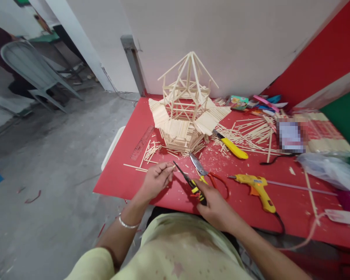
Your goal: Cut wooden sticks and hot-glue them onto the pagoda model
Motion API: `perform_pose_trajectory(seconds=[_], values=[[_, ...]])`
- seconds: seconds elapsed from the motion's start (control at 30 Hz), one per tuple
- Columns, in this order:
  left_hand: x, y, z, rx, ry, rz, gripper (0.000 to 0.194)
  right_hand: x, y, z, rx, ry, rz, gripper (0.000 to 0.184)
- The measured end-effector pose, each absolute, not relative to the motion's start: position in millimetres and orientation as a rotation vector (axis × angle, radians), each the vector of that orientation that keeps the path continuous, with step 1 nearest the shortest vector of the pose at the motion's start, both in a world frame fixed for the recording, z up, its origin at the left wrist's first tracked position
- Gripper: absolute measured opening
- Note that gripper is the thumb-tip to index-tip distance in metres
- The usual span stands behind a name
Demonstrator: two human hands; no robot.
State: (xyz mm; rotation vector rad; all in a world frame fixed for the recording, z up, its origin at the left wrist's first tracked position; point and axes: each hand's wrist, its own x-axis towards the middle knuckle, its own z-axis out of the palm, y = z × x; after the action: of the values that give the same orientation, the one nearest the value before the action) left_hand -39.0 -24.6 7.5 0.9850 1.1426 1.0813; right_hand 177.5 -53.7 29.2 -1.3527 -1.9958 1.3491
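Note:
My left hand (160, 178) is closed in a pinch on a short wooden stick (174, 167), whose end pokes out between thumb and fingers. My right hand (214, 204) wraps round the black and yellow handles of slim, dark long-nose pliers (187, 179). The pliers' tip lies right beside the stick's end; whether they touch I cannot tell. Just beyond the hands stands a stick-built model house (186, 112) with an open roof frame and slatted panels. Red-handled scissors (202, 167) lie near my right hand.
On the red table (116, 171) lie a yellow glue gun (255, 186), a yellow utility knife (231, 147), a clear ruler (142, 143), loose sticks (251, 132), packed sticks (328, 134) and a plastic bag (332, 169). A grey chair (32, 66) and part of another person are at the far left.

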Motion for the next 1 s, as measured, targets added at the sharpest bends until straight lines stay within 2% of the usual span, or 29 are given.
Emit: perform_pose_trajectory(seconds=[0.1,0.17,0.23,0.3,0.4,0.5,0.73,0.83,0.9,1.0], values=[[-39.4,-23.8,3.5,1.041,1.155,1.084,0.031,174.7,-59.9,30.7,-1.331,-1.782,1.695,0.032],[-39.7,-23.1,2.9,1.082,1.173,1.072,0.030,174.0,-62.7,27.4,-1.347,-1.761,1.752,0.030],[-40.8,-22.8,3.3,1.184,1.231,1.055,0.031,174.7,-63.6,22.1,-1.432,-1.902,1.538,0.037],[-43.2,-23.1,3.1,1.335,1.337,1.070,0.032,176.4,-63.0,17.8,-1.577,-2.060,1.157,0.051],[-47.5,-24.7,0.1,1.419,1.508,1.182,0.026,175.4,-60.2,19.0,-1.778,-2.193,0.740,0.064],[-48.3,-26.8,-1.6,1.278,1.531,1.279,0.020,159.5,-54.3,27.2,-1.867,-2.330,0.651,0.065],[-39.9,-25.7,12.1,1.102,1.321,1.308,0.024,107.7,-34.5,19.5,-1.859,-2.348,0.454,0.068],[-39.6,-21.6,16.2,1.104,1.320,1.286,0.027,127.8,-38.5,12.7,-1.722,-2.287,0.405,0.065],[-37.1,-18.5,16.8,1.094,1.303,1.280,0.029,152.1,-45.8,12.7,-1.783,-2.246,0.373,0.055],[-25.7,-14.4,15.4,1.043,1.226,1.241,0.029,181.7,-55.0,19.2,-1.931,-2.262,0.279,0.054]])
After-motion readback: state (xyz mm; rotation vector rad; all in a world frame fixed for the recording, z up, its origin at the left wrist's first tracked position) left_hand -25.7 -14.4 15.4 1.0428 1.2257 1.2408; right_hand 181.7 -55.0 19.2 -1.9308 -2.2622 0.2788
